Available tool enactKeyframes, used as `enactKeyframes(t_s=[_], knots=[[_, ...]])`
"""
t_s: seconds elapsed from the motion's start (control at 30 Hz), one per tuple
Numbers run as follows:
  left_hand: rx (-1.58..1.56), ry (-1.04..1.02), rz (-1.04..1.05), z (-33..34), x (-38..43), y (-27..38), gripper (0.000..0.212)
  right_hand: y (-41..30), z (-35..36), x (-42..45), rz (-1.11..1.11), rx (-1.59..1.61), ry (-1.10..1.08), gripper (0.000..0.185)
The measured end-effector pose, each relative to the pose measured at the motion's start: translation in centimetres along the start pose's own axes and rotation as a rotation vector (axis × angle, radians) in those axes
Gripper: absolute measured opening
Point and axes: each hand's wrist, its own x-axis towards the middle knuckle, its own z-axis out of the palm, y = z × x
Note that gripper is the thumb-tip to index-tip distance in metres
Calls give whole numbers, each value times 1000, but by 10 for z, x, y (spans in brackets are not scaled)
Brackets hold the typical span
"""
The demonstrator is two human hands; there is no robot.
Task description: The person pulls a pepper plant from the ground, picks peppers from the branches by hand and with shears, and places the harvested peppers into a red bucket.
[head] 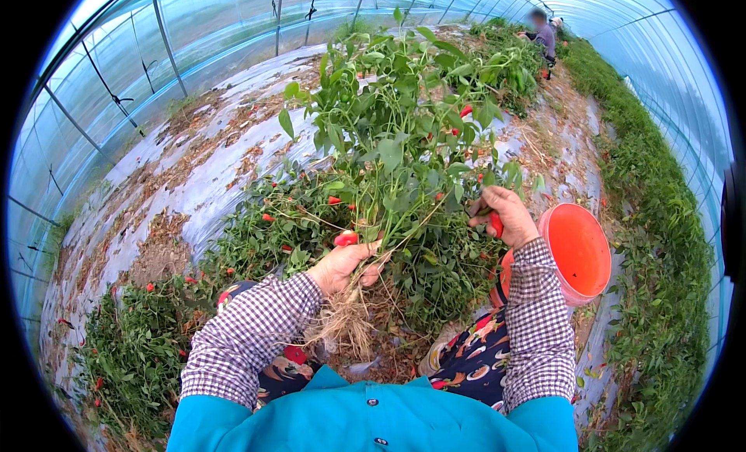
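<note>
My left hand (pixel 345 266) grips an uprooted pepper plant (pixel 390 154) by the base of its stems, the tangled pale roots (pixel 349 321) hanging below the fist. A red pepper (pixel 346 238) shows just above the left thumb; whether the hand also holds it is unclear. To the right of the stems, my right hand (pixel 506 216) has a red pepper (pixel 496 224) in its fingers, partly hidden by them. Leaves and several red peppers, such as one on the right side (pixel 465 111), hang among the plant's upper branches.
A red bucket (pixel 583 254) tilts beside my right forearm. Pulled plants with red peppers (pixel 268 230) lie beneath and left of my hands. Pale mulch film (pixel 233 125) covers the ground. A person (pixel 545 38) crouches farther along the row. Green plants (pixel 647 219) line the right side of the plastic tunnel.
</note>
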Motion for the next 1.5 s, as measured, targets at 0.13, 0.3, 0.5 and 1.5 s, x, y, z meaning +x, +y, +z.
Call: enactKeyframes(t_s=[0.13,0.3,0.5,1.5], knots=[[117,-45,1,12,3,2,22,22,40,-5,264,-114,-373,21],[185,-324,-20,7,5,-6,29,58,70,9,292,515,-436,20],[347,-264,51,17,5,-10,33,82,77,29,326,865,-107,22],[405,-4,603,8,-11,40,94,72,71,43,139,662,-9,35]])
